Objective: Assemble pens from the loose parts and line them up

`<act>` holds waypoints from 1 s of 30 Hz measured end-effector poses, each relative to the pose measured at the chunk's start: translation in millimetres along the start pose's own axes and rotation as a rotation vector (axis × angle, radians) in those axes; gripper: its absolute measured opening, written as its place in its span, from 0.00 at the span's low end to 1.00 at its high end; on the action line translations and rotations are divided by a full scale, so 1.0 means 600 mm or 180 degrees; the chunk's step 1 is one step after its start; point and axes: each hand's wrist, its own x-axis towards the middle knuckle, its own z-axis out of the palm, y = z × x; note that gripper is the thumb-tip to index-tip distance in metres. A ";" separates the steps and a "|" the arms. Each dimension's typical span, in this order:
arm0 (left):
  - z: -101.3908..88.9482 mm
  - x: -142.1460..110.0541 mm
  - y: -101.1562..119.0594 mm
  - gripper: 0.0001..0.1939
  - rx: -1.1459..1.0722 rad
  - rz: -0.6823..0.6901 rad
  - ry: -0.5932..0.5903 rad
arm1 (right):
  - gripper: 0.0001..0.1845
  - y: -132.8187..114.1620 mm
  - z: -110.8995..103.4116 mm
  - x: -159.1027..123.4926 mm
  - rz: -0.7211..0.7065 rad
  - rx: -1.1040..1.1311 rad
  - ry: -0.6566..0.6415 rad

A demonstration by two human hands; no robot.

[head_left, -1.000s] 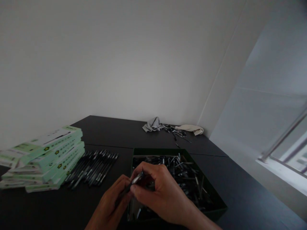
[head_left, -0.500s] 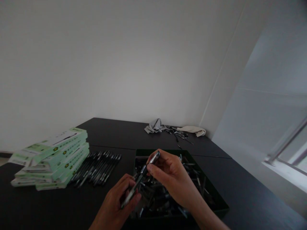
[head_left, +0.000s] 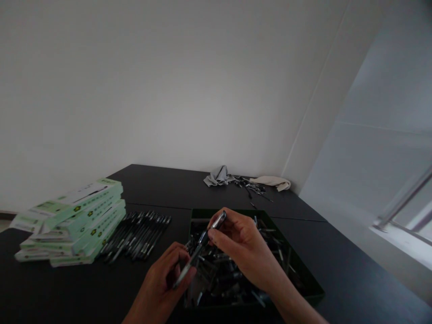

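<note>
Above the near left of a dark green tray [head_left: 297,281] my two hands hold a slim dark pen with silver metal parts [head_left: 197,256] on a slant. My left hand [head_left: 162,279] grips its lower barrel, and my right hand [head_left: 241,247] pinches its upper end between thumb and fingers. Loose dark and silver pens or pen parts [head_left: 229,274] fill the tray in a jumble, partly hidden under my hands and right wrist.
A stack of pale green boxes [head_left: 70,225] and a row of black pens [head_left: 137,236] lie left of the tray on the black table [head_left: 67,283]. Two cloths [head_left: 219,176] and scattered pen parts [head_left: 251,186] lie at the far edge. A window [head_left: 405,211] is at right.
My hands have risen from low over the tray, and my right hand has moved up and to the right. The pen now shows at length between them. The view has tilted slightly.
</note>
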 end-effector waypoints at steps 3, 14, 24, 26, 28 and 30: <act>-0.001 -0.001 0.002 0.14 0.0014 0.0021 -0.0003 | 0.05 0.001 -0.001 -0.001 -0.0005 0.0007 0.0006; -0.002 -0.003 -0.004 0.14 0.0020 0.0000 0.0037 | 0.05 0.004 -0.004 0.001 -0.0013 -0.0011 0.0017; -0.001 -0.003 -0.004 0.14 0.0044 -0.0029 0.0024 | 0.05 0.002 -0.005 0.001 0.0046 -0.0068 0.0014; -0.001 -0.002 -0.002 0.14 0.0053 -0.0018 0.0014 | 0.05 0.002 -0.007 0.002 0.0041 -0.0091 0.0033; -0.002 -0.001 0.000 0.14 0.0066 -0.0011 0.0015 | 0.05 0.002 -0.008 0.002 0.0017 -0.0094 0.0048; -0.001 -0.001 0.001 0.13 0.0072 -0.0003 0.0023 | 0.05 0.002 -0.007 0.000 -0.0004 -0.0106 0.0050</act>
